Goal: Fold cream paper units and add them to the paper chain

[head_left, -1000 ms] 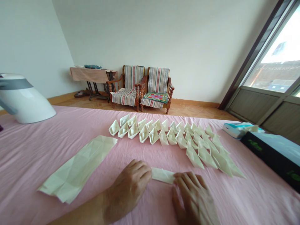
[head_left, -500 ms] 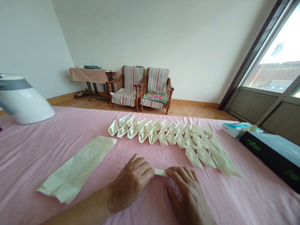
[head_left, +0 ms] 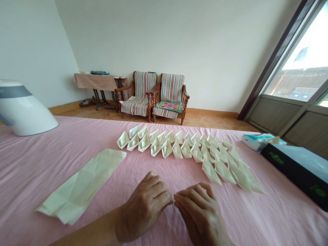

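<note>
Low over the pink cloth, my left hand [head_left: 146,206] and my right hand [head_left: 201,212] meet almost fingertip to fingertip. Both are closed, pinching a small strip of folded pale paper between them. The fingers hide nearly all of that strip. Ahead of them stand several folded paper boats [head_left: 156,147] in close rows, cream coloured, with longer ones at the right end. To the left of my left hand, a stack of creased pale yellow paper sheets [head_left: 84,184] lies flat.
The pink cloth [head_left: 143,165] is wrinkled in places. A white and grey jug [head_left: 32,116] stands at the left. On the right are a black box [head_left: 289,171] and a blue-white tissue pack [head_left: 253,140]. Beyond the edge are two wooden chairs [head_left: 167,92] and a covered sewing table [head_left: 96,81].
My hands have come together, and the white strip that showed between them is now covered by the fingers. The right fingers have curled in. The boats and sheets lie as before.
</note>
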### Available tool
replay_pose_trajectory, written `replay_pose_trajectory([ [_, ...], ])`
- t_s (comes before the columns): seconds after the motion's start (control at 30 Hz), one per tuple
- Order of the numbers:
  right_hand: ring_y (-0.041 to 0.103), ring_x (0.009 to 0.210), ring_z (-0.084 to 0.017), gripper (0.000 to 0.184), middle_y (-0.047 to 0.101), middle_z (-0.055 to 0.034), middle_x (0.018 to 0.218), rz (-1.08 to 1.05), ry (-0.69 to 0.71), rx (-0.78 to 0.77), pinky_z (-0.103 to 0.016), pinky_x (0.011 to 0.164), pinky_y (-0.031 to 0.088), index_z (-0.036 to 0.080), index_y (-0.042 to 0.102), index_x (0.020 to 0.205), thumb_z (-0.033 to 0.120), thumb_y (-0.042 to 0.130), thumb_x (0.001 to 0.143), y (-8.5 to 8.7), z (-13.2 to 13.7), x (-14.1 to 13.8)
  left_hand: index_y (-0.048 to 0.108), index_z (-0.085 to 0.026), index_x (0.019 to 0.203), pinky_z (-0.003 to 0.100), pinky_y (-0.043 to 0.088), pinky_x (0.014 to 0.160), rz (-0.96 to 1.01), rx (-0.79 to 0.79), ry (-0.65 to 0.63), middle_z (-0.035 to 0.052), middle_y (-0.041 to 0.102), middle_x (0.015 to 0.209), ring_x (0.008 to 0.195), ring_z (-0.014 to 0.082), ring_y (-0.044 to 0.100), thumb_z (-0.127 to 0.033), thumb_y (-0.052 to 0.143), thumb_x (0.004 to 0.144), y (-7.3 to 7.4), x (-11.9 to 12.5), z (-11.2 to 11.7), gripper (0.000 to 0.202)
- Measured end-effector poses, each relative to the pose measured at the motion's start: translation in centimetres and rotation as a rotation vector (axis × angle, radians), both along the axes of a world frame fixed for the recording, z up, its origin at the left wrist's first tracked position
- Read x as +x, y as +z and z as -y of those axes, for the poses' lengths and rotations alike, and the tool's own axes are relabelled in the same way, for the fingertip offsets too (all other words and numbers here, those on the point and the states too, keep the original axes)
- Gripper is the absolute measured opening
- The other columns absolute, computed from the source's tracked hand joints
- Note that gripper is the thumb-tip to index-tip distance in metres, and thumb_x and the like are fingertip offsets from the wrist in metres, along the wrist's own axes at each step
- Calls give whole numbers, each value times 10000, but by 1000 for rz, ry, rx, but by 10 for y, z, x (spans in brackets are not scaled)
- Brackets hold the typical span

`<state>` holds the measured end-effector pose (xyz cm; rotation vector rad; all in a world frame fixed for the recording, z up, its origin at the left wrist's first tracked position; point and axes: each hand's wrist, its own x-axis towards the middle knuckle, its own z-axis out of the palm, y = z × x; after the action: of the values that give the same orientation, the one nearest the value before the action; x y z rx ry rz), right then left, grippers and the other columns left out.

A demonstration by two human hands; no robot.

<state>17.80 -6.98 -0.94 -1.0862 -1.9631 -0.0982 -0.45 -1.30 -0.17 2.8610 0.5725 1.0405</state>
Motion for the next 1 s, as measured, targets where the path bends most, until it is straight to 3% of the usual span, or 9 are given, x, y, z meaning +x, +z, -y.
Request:
replay_pose_trajectory([
  [0.23,567,663,-151,150,653,24,704,-16,-38,48,-321,704,316,221,665,909,124,550,912,2,-2,6,516,-148,706,352,317,739,27,-21,14,1,508,672,674,160,433,-74,481,953,2,-6,-5,260],
  [0.4,551,652,-149,160,641,31,711,-27,-74,-3,-313,697,325,221,641,876,99,541,902,1,-1,11,511,-155,718,339,322,747,84,-105,20,2,522,681,680,161,453,-145,453,981,1,-8,-12,269],
  [0.5,548,659,-147,168,630,25,724,-37,-107,-61,-295,664,346,219,607,812,115,523,914,-3,-1,15,513,-163,717,307,335,722,160,-262,50,-5,526,677,682,159,478,-232,464,985,-2,-9,-16,281],
  [0.67,563,661,-149,180,582,12,702,-152,-200,-126,-263,599,411,223,549,758,189,492,925,-9,-2,23,514,-167,706,251,369,651,219,-717,158,-16,515,678,668,147,496,-336,473,962,-4,-13,-23,310],
  [0.77,601,740,-152,124,604,-14,833,-151,-184,-149,-256,637,475,218,566,967,169,484,887,-12,-1,23,495,-168,700,232,372,624,270,-899,173,-27,464,669,662,139,460,-378,465,950,-5,-14,-26,328],
  [0.87,622,898,-174,368,605,-69,1040,-103,-145,-125,-272,733,518,198,492,1241,181,507,873,-17,0,19,493,-165,696,226,356,605,283,-953,172,-30,449,667,655,134,441,-405,475,935,-5,-14,-26,339],
  [1.0,637,906,-174,370,632,-63,1029,-55,-90,-99,-265,738,525,227,497,1292,191,497,924,-20,-1,15,502,-157,693,225,340,589,246,-982,164,-29,447,656,639,131,436,-429,487,921,-5,-12,-24,356],
])
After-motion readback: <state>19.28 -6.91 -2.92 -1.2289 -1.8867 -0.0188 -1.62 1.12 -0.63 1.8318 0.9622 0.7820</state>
